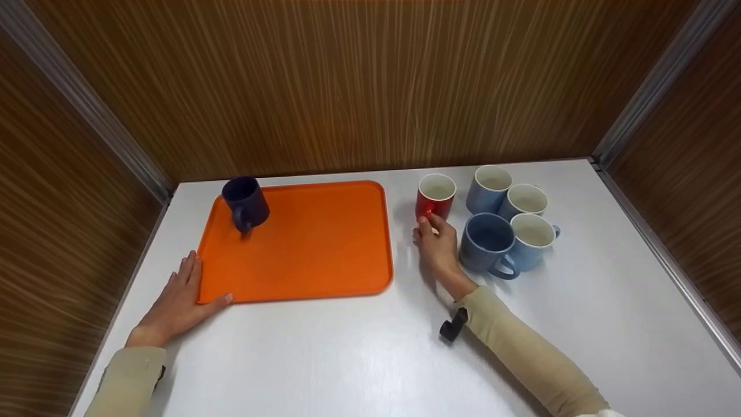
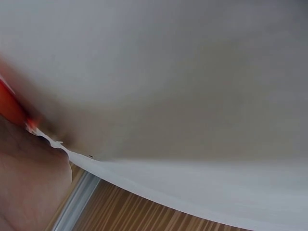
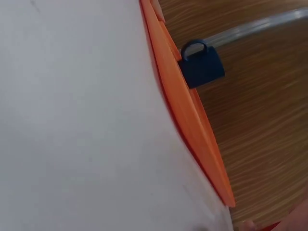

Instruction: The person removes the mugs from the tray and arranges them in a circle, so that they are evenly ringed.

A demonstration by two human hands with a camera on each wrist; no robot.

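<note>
My left hand [image 1: 179,304] lies with straight fingers along the left edge of the orange tray [image 1: 312,249], its thumb at the near-left corner. On the tray's far-left part stands a navy mug [image 1: 256,209], its handle facing the near side. To the right of the tray, my right hand [image 1: 438,246] pinches the handle of a red mug [image 1: 444,207] with a white inside. That mug is upright. The right wrist view has the navy mug [image 3: 204,70] beyond the tray's rim and only a sliver of red by the hand at its bottom corner.
Close to the right hand stands a blue-grey mug [image 1: 477,255], handle toward the near right. Several light blue mugs with white insides cluster beside it, one light blue mug [image 1: 528,255] nearest. Wood-grained panels [image 1: 370,87] enclose the white table [image 1: 324,359] at the back and sides.
</note>
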